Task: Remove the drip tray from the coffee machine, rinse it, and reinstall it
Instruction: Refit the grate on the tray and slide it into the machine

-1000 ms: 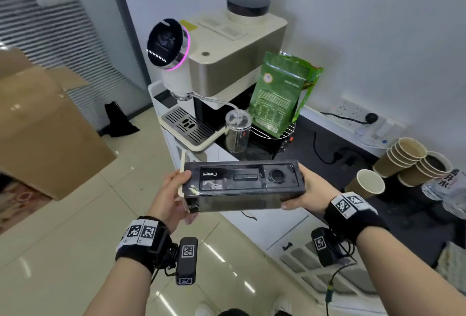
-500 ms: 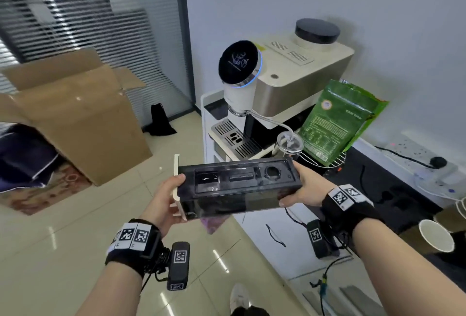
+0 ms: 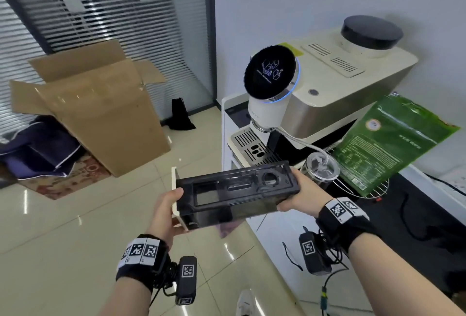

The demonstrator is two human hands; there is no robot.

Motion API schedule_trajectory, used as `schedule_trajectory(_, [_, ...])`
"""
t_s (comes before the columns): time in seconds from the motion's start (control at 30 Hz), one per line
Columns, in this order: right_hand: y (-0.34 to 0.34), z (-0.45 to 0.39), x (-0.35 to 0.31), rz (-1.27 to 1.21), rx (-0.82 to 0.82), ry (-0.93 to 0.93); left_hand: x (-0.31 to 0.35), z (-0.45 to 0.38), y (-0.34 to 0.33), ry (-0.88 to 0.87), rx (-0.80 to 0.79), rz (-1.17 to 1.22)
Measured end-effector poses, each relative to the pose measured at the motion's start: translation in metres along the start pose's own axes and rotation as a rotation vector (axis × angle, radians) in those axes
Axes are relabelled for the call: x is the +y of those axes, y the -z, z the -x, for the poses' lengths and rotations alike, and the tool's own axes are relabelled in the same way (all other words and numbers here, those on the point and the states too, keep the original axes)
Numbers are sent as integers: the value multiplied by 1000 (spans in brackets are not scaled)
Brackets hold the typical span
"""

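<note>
Your fingers wrap both ends of the black drip tray (image 3: 235, 193): your left hand (image 3: 166, 211) cups the end with the cream front panel, thumb lying along the tray's top edge, while your right hand (image 3: 301, 196) grips the opposite end, thumb on the near side. You hold the tray in the air, out of the coffee machine (image 3: 320, 93), roughly level and slightly tilted, in front of the machine's metal grille (image 3: 249, 148). An open cardboard box (image 3: 100, 111) stands on the tiled floor to your left.

Black wristbands (image 3: 141, 262), checkered square tags, dangling cables
</note>
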State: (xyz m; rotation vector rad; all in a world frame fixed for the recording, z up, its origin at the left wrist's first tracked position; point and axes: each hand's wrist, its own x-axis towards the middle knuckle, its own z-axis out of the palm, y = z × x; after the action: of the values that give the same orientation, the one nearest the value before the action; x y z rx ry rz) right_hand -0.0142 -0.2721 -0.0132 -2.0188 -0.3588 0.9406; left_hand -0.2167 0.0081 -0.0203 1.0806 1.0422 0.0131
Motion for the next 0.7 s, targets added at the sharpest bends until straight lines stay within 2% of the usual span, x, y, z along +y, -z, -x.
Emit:
schedule_trajectory(0.37, [-10, 10, 1, -308, 36, 22, -19, 8, -21, 15, 68, 62])
schedule_trajectory(0.7, [-9, 11, 6, -371, 47, -33, -34, 22, -28, 31, 75, 103])
